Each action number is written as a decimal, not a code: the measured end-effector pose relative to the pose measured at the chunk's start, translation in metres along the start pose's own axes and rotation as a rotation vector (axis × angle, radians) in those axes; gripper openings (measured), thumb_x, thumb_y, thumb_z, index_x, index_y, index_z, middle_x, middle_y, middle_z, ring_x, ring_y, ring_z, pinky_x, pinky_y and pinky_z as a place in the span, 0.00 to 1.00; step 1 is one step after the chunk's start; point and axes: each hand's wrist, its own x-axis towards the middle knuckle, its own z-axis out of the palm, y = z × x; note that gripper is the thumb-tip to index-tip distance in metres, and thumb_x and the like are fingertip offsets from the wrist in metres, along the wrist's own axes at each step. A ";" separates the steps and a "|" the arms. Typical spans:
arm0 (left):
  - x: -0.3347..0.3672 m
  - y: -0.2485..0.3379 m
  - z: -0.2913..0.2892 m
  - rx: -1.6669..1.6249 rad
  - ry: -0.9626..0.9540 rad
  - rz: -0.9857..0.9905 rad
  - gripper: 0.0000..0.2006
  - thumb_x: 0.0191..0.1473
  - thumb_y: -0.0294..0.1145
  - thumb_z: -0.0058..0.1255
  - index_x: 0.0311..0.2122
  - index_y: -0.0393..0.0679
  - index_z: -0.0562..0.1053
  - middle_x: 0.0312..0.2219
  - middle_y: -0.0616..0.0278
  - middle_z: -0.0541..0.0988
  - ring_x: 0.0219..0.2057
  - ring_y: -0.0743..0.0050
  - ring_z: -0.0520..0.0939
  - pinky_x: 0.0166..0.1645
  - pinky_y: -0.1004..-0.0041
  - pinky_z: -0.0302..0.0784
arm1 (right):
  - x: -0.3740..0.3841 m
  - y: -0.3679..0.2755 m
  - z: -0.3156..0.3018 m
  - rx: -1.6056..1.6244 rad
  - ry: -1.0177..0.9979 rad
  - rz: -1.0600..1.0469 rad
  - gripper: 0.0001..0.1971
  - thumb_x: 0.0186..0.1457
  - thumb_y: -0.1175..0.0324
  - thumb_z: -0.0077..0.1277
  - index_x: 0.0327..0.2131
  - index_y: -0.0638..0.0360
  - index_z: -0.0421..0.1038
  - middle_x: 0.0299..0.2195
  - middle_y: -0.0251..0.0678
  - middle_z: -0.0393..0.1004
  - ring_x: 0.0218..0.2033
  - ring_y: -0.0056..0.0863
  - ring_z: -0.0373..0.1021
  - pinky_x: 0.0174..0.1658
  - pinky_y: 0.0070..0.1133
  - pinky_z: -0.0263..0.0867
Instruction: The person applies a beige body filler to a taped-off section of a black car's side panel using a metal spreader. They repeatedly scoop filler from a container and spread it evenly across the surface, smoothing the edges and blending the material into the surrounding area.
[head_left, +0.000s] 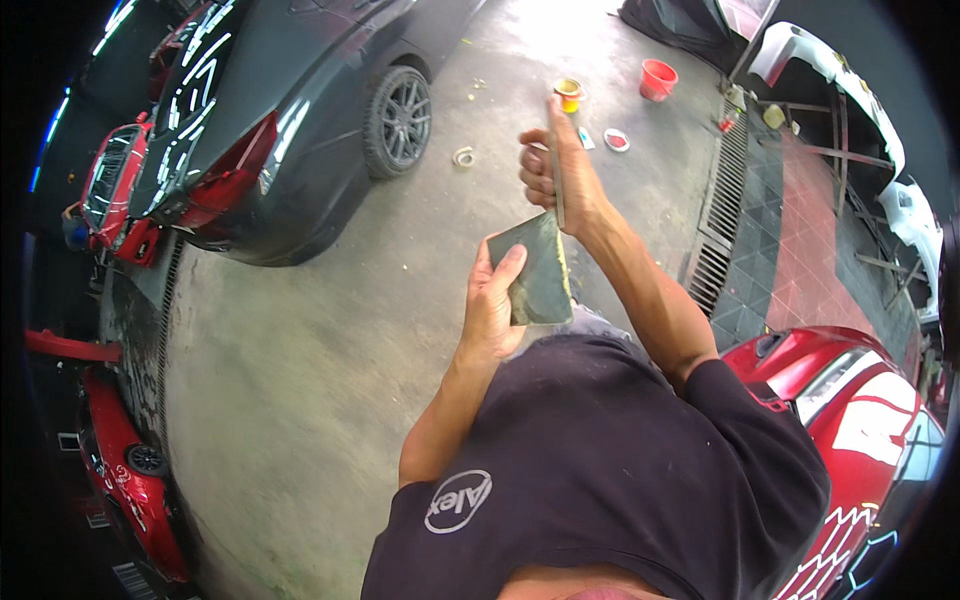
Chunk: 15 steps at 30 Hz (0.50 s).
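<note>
My left hand grips a dark grey-green rectangular plate, thumb on its face and fingers behind. Yellowish residue runs along the plate's right edge. Just above it, my right hand is closed around a thin flat spreader, seen almost edge-on. The spreader's lower end meets or overlaps the plate's upper corner; whether they touch I cannot tell.
Ahead on the concrete floor stand a yellow can, a red bucket and a red-and-white round dish. A tape roll lies near the grey car. Right are a drain grate and a red car.
</note>
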 end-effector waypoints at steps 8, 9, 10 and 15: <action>0.001 0.063 -0.003 0.143 0.072 0.232 0.09 0.67 0.27 0.49 0.50 0.44 0.70 0.41 0.62 0.80 0.41 0.75 0.83 0.45 0.69 0.84 | -0.020 0.057 -0.084 -1.269 -0.142 -0.200 0.14 0.66 0.59 0.57 0.40 0.61 0.71 0.30 0.29 0.74 0.37 0.16 0.65 0.41 0.24 0.66; 0.001 0.071 -0.008 0.192 0.064 0.256 0.08 0.67 0.26 0.49 0.50 0.43 0.70 0.41 0.62 0.80 0.40 0.76 0.83 0.45 0.69 0.84 | -0.024 0.063 -0.095 -1.133 -0.046 -0.255 0.13 0.63 0.62 0.60 0.40 0.61 0.72 0.32 0.33 0.76 0.36 0.19 0.68 0.41 0.25 0.67; 0.005 0.075 -0.017 0.268 0.111 0.293 0.08 0.67 0.26 0.49 0.50 0.42 0.70 0.40 0.62 0.80 0.41 0.78 0.82 0.46 0.71 0.82 | -0.024 0.070 -0.107 -0.993 0.042 -0.309 0.13 0.61 0.64 0.62 0.41 0.62 0.74 0.34 0.36 0.77 0.36 0.22 0.70 0.41 0.26 0.69; 0.023 0.070 -0.075 0.580 0.346 0.344 0.09 0.67 0.27 0.49 0.50 0.38 0.71 0.40 0.64 0.78 0.40 0.82 0.77 0.47 0.75 0.75 | -0.071 0.062 -0.070 -1.501 -0.288 -1.224 0.18 0.46 0.75 0.61 0.44 0.50 0.81 0.35 0.31 0.77 0.37 0.31 0.72 0.39 0.28 0.71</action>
